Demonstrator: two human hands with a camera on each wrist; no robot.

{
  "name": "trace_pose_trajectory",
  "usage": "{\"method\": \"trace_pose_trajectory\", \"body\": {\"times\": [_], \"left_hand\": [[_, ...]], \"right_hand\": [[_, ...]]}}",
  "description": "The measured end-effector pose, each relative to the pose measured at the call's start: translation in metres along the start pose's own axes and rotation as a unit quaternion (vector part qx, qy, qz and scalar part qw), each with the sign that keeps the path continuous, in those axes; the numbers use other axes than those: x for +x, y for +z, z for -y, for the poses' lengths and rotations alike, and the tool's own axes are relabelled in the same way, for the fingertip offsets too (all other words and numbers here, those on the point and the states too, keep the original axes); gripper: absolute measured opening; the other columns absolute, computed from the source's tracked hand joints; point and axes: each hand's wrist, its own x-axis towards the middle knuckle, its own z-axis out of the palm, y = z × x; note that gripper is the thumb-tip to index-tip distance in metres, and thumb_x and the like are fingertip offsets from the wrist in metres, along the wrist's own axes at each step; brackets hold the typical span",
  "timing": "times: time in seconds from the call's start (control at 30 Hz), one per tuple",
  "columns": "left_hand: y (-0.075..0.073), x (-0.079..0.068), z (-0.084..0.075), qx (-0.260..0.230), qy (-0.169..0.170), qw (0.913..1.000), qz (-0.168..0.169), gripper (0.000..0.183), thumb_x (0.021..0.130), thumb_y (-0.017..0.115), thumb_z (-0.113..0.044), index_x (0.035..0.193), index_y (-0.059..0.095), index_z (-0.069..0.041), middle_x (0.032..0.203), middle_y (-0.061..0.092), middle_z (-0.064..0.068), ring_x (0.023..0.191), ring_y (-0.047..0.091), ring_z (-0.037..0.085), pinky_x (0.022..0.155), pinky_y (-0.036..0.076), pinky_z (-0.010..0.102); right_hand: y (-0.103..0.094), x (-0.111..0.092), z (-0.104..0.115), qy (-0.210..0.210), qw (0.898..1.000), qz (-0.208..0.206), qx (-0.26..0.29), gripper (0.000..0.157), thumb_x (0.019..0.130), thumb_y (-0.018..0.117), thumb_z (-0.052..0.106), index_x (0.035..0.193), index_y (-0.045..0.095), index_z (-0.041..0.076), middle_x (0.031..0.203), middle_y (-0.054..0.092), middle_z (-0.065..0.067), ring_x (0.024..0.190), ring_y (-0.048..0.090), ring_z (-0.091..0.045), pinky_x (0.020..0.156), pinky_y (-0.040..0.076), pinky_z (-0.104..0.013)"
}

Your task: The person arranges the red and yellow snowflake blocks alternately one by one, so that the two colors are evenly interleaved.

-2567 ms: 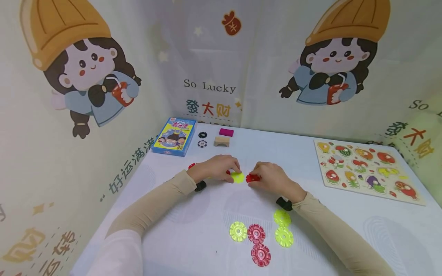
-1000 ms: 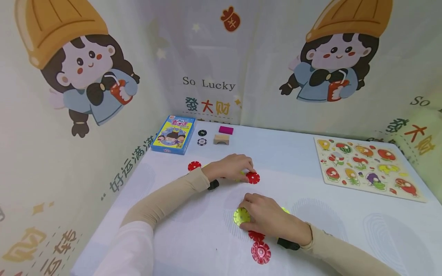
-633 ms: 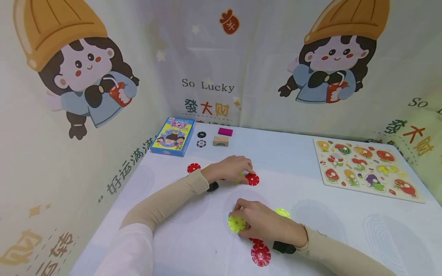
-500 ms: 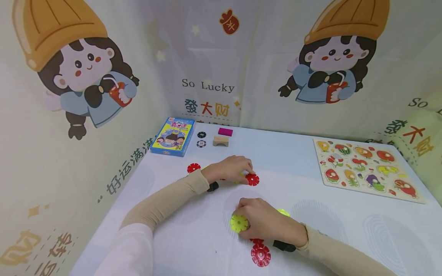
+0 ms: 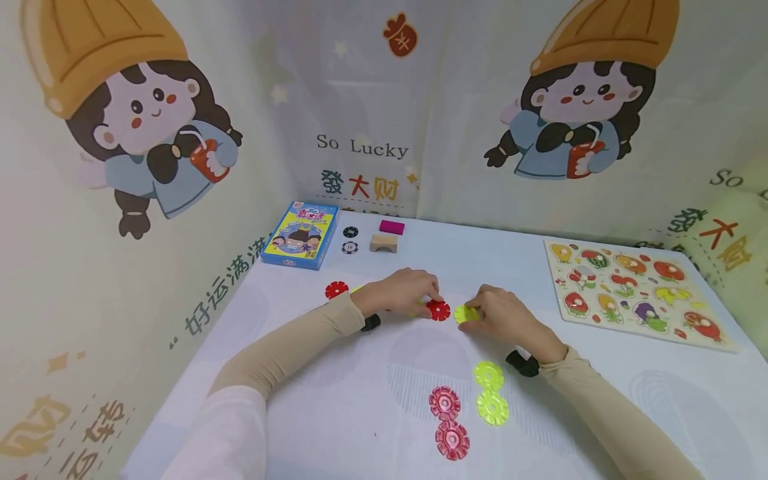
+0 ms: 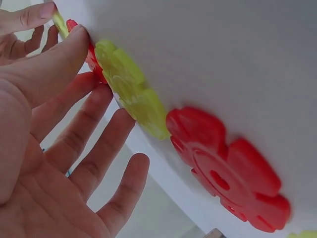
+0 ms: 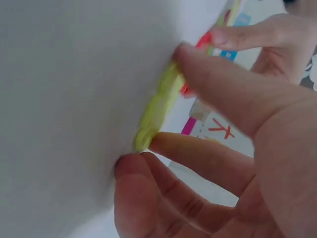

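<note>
Between thumb and fingers, my left hand point(image 5: 403, 292) pinches a red notched plastic disc point(image 5: 441, 311) at the right end of a row of red and yellow discs. In the left wrist view a yellow disc point(image 6: 131, 87) and another red disc point(image 6: 223, 166) follow along that row; from the head, my hand and forearm cover much of it, with a red disc point(image 5: 337, 289) showing at the left end. My right hand point(image 5: 507, 319) pinches a yellow notched disc point(image 7: 157, 109) by its edges, close to the red one, with a narrow gap between them in the head view.
Nearer the front lie two red discs point(image 5: 445, 404) and two yellow discs point(image 5: 492, 407). Farther back are a blue-yellow card box point(image 5: 301, 235), two chips point(image 5: 350, 247), a wooden arch block point(image 5: 384, 243) and a magenta block point(image 5: 392, 227). A fruit puzzle board point(image 5: 639, 293) lies right.
The red disc left my right hand and sits at the row's end, where my left hand moved right to pinch it. My right hand took a yellow disc from the front and brought it up beside it.
</note>
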Motion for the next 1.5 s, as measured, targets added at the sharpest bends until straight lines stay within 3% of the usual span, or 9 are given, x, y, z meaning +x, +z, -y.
{"method": "trace_pose_trajectory", "body": {"times": [0.27,0.43,0.6,0.67,0.73,1.03,1.27,1.5], "left_hand": [[-0.003,0.002,-0.001,0.001,-0.008,0.9999,0.006,0.042,0.084,0.07,-0.037,0.125,0.063,-0.028,0.115,0.059,-0.008,0.106,0.052,0.007,0.092,0.044,0.031],[-0.007,0.003,-0.009,0.013,-0.015,0.9998,0.001,0.045,0.082,0.071,-0.041,0.123,0.064,-0.027,0.116,0.061,-0.009,0.106,0.053,0.008,0.088,0.045,0.032],[-0.007,0.011,-0.019,0.019,-0.004,0.9997,-0.017,0.051,0.082,0.069,-0.046,0.129,0.059,-0.026,0.122,0.059,-0.008,0.11,0.052,0.009,0.091,0.044,0.034],[-0.005,0.017,-0.023,0.02,0.008,0.9996,-0.019,0.052,0.083,0.067,-0.047,0.13,0.058,-0.027,0.124,0.058,-0.008,0.112,0.051,0.009,0.091,0.044,0.033],[-0.002,0.022,-0.028,0.02,0.019,0.9995,-0.017,0.051,0.084,0.067,-0.046,0.131,0.057,-0.027,0.124,0.057,-0.009,0.114,0.05,0.008,0.091,0.043,0.033],[0.005,0.03,-0.038,0.022,0.025,0.9994,0.008,0.043,0.086,0.066,-0.042,0.127,0.06,-0.032,0.123,0.057,-0.01,0.11,0.05,0.006,0.087,0.043,0.029],[0.003,0.031,-0.041,0.033,0.023,0.9992,0.006,0.043,0.086,0.067,-0.041,0.127,0.06,-0.032,0.121,0.057,-0.011,0.107,0.05,0.005,0.085,0.044,0.025],[0.003,0.03,-0.043,0.032,0.017,0.9993,0.009,0.044,0.085,0.068,-0.041,0.127,0.06,-0.031,0.122,0.057,-0.011,0.107,0.051,0.005,0.086,0.043,0.026]], "right_hand": [[0.004,-0.006,0.007,0.006,1.0,-0.012,-0.024,0.057,0.07,0.082,0.04,0.116,0.068,0.009,0.093,0.063,-0.006,0.067,0.05,-0.011,0.055,0.041,-0.022],[0.009,-0.032,0.037,-0.041,0.997,-0.035,-0.053,0.056,0.069,0.081,0.046,0.115,0.069,0.017,0.095,0.061,-0.001,0.075,0.051,-0.009,0.06,0.046,-0.021],[0.012,-0.063,0.072,-0.131,0.989,0.06,-0.039,0.049,0.074,0.075,0.052,0.115,0.068,0.026,0.1,0.058,0.007,0.083,0.049,-0.005,0.064,0.047,-0.019],[0.013,-0.072,0.08,-0.147,0.984,0.093,-0.037,0.045,0.076,0.073,0.051,0.115,0.068,0.028,0.101,0.057,0.007,0.085,0.049,-0.004,0.065,0.047,-0.018],[0.015,-0.079,0.083,-0.155,0.982,0.098,-0.041,0.042,0.077,0.074,0.046,0.113,0.069,0.028,0.101,0.057,0.006,0.087,0.049,-0.005,0.065,0.048,-0.017],[0.021,-0.089,0.086,-0.165,0.98,0.09,-0.06,0.044,0.076,0.076,0.043,0.113,0.068,0.022,0.106,0.056,0.006,0.094,0.049,-0.007,0.069,0.051,-0.018],[0.021,-0.085,0.087,-0.127,0.988,0.09,-0.017,0.041,0.072,0.079,0.043,0.103,0.063,0.023,0.099,0.056,0.011,0.089,0.048,-0.002,0.073,0.051,-0.021],[0.017,-0.081,0.09,-0.126,0.984,0.121,0.033,0.035,0.076,0.078,0.035,0.108,0.067,0.025,0.102,0.056,0.009,0.082,0.052,0.0,0.069,0.05,-0.02]]}}
